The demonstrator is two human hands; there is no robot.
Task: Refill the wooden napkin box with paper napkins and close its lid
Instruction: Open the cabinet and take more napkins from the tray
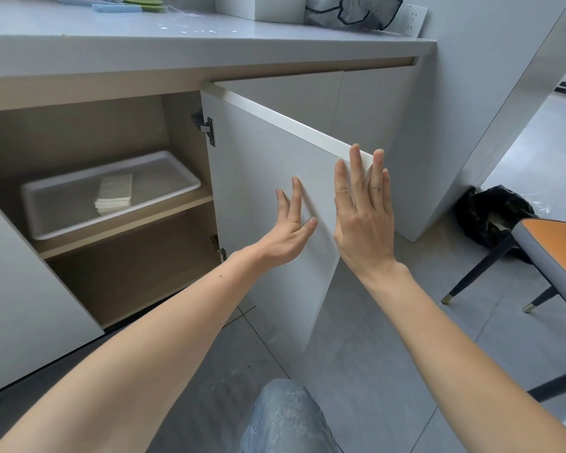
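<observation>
White cabinet door (262, 178) stands open, hinged on its L edge, inner face to camera. 2 hinges (206, 125) visible: 1 upper, 1 lower. Cabinet interior is wood-tone, 2 compartments split by 1 shelf (128, 225).

On shelf: 1 white plastic tray (164, 181), long axis L–R along shelf, R end a bit farther back. In tray: 1 stack of paper napkins (115, 194), off-white, lying flat approx mid-tray, close to its front wall. Stack's longer side seems to run front-to-back, i.e. across tray's long axis, far end leaning slightly R. Sheet count not readable.

Hands: 2, both bare, both at door.
- Left hand (291, 230): fingers straight and spread, tips on door's inner face; holds nothing.
- Right hand (363, 220): fingers straight, nearly together, pointing up, laid at door's free edge near top corner, back of hand to camera. No curl, nothing gripped. Whether any fingers pass behind the edge: can't tell.

Other: grey countertop (209, 34) above. 1 black bin bag (490, 214) on floor at R. 1 orange-topped seat (556, 243) w/ dark legs beside it. 1 knee in pale jeans (285, 416) at bottom.
</observation>
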